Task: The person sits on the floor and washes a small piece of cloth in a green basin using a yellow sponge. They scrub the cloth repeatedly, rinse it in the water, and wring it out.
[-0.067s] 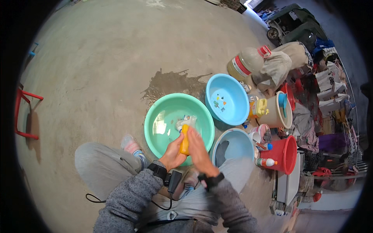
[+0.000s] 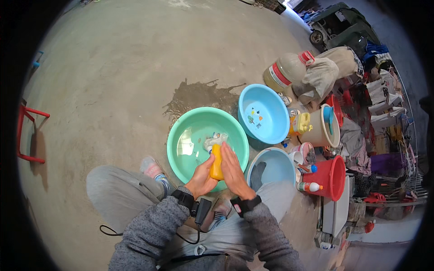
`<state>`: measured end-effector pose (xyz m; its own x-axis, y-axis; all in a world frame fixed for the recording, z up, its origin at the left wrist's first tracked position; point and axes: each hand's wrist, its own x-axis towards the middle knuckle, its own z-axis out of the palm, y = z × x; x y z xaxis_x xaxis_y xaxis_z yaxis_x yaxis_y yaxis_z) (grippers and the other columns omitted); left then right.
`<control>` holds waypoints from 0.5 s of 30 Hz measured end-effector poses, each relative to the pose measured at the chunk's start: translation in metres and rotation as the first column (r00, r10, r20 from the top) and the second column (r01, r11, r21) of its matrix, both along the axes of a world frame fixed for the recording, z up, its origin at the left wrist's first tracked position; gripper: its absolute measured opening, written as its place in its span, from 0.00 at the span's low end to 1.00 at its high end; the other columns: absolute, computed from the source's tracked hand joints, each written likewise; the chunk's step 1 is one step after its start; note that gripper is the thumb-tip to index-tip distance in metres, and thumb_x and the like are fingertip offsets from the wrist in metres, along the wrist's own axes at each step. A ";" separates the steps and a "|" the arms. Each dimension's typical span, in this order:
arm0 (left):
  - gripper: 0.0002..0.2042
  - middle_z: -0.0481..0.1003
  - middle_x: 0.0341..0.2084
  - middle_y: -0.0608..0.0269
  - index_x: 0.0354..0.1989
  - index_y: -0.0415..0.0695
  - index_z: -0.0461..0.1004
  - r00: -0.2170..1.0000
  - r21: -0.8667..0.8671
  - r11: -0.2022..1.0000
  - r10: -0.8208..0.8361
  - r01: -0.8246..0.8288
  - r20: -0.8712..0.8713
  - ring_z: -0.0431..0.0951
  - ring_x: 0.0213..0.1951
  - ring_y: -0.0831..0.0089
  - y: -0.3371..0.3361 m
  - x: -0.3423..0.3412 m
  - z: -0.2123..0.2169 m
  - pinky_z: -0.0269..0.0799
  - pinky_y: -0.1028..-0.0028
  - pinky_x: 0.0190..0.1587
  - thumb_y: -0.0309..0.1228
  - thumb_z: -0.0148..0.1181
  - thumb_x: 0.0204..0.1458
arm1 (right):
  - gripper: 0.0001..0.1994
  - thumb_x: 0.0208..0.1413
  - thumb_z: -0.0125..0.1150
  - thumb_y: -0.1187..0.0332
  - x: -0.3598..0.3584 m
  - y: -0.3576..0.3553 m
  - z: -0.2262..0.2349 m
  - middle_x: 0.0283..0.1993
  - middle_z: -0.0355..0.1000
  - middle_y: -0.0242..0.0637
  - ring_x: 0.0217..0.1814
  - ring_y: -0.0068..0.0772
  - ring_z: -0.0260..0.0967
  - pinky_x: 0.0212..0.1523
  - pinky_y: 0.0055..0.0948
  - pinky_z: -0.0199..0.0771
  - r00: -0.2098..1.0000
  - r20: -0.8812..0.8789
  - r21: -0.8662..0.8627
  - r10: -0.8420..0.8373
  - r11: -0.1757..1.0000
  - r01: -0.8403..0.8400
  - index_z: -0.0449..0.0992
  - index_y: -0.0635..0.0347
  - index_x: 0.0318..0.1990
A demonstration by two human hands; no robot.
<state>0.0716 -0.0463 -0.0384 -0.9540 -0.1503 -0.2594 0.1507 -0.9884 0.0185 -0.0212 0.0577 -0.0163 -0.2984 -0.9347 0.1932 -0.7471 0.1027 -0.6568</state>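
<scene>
Over the near part of a green basin (image 2: 174, 156) with water in it, my left hand (image 2: 201, 179) grips a yellow block-like thing with rounded ends (image 2: 216, 163). I cannot make out exactly what it is. My right hand (image 2: 235, 174) lies along its right side, fingers straight and together, pointing away from me; its palm is turned toward the yellow thing, and I cannot tell how firmly it touches. Just beyond my fingertips, a crumpled clear plastic piece (image 2: 219, 139) with small bits in it lies in the basin.
Right of the green basin stand a blue basin (image 2: 253, 106) and a pale blue basin (image 2: 275, 167) holding a dark cloth (image 2: 258, 175). Further right are a red bucket (image 2: 332, 178), a cream bucket (image 2: 316, 135) and a large jug (image 2: 282, 74). Wet floor (image 2: 194, 97) lies beyond the basin.
My right hand was blurred by motion and is now sharp, held flat beside the yellow thing. The left hand keeps its grip, with the yellow thing turned slightly.
</scene>
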 end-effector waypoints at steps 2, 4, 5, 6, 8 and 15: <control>0.22 0.66 0.57 0.60 0.62 0.46 0.59 0.997 -0.054 0.998 -0.035 0.039 0.074 0.67 0.58 0.65 0.000 0.001 0.000 0.61 0.63 0.62 0.45 0.36 0.66 | 0.27 0.62 0.40 0.68 0.005 0.002 0.000 0.70 0.48 0.57 0.74 0.53 0.42 0.72 0.44 0.35 0.999 -0.040 0.033 -0.016 0.999 0.018 0.52 0.75 0.66; 0.22 0.66 0.57 0.60 0.62 0.46 0.59 0.997 -0.074 0.996 -0.037 0.042 0.064 0.66 0.59 0.65 -0.001 0.000 0.000 0.60 0.63 0.62 0.45 0.36 0.66 | 0.27 0.62 0.40 0.68 0.007 0.003 0.000 0.70 0.47 0.56 0.74 0.53 0.40 0.72 0.44 0.34 0.999 -0.032 0.011 0.010 1.000 -0.009 0.51 0.74 0.66; 0.22 0.66 0.57 0.60 0.62 0.46 0.59 0.998 -0.081 0.996 -0.017 0.022 0.063 0.66 0.59 0.65 0.001 -0.001 0.000 0.60 0.63 0.63 0.45 0.35 0.66 | 0.27 0.62 0.40 0.67 0.005 0.002 0.000 0.71 0.47 0.56 0.75 0.52 0.39 0.72 0.44 0.34 0.999 -0.037 0.035 0.018 0.999 -0.016 0.50 0.73 0.67; 0.22 0.66 0.57 0.61 0.62 0.47 0.59 0.998 -0.085 0.996 -0.007 0.013 0.069 0.66 0.59 0.65 0.000 -0.001 0.001 0.60 0.63 0.63 0.45 0.35 0.66 | 0.28 0.62 0.39 0.67 0.008 0.003 0.000 0.71 0.46 0.55 0.75 0.52 0.39 0.72 0.44 0.33 0.998 -0.054 -0.019 0.020 1.000 -0.021 0.50 0.72 0.67; 0.22 0.66 0.57 0.60 0.62 0.47 0.59 0.997 -0.067 0.998 -0.017 0.022 0.081 0.66 0.59 0.66 0.001 -0.002 0.001 0.60 0.63 0.63 0.45 0.35 0.66 | 0.28 0.62 0.39 0.67 0.005 0.003 0.001 0.72 0.45 0.54 0.75 0.51 0.38 0.72 0.44 0.33 0.997 -0.057 0.084 -0.050 0.995 0.054 0.50 0.71 0.67; 0.22 0.65 0.59 0.61 0.63 0.47 0.58 0.999 -0.025 1.000 -0.016 0.018 0.049 0.65 0.60 0.66 0.000 -0.003 -0.003 0.58 0.64 0.64 0.44 0.36 0.66 | 0.29 0.64 0.38 0.62 0.006 -0.001 0.006 0.72 0.44 0.53 0.76 0.51 0.37 0.72 0.46 0.30 0.989 0.042 0.060 -0.141 0.989 0.139 0.49 0.71 0.67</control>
